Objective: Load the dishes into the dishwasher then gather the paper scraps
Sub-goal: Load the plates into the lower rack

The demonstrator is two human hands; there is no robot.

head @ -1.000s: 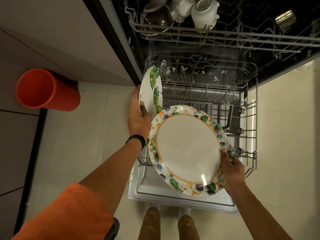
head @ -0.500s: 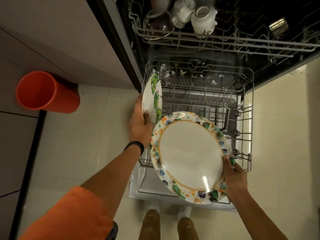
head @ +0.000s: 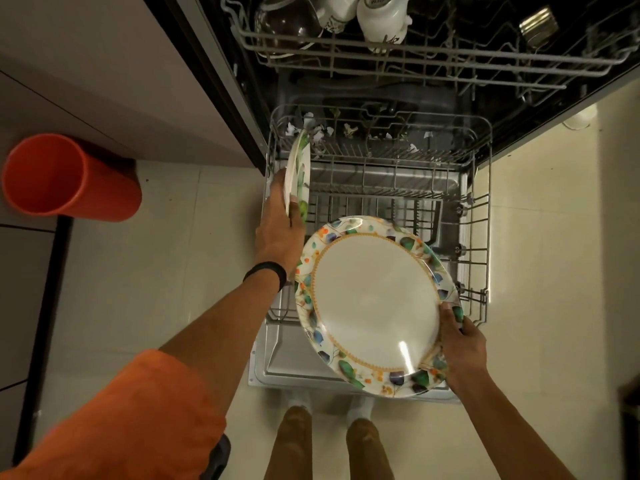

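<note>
The small plate point(head: 298, 174) has swung upright at the left edge of the rack point(head: 485, 202).
Your left hand point(head: 280, 233) grips its rim; your right hand point(head: 462, 344) pinches the big plate point(head: 374, 303) by its rim, over the rack. Both look stiff, glossy and breakable: hold the rims.

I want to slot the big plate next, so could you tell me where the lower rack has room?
Bare tines run across the middle and right of the lower rack, between the small plate in the left hand and the right wall. Paper scraps crowd the back row; the big plate, in the right hand, hides the front.
</note>
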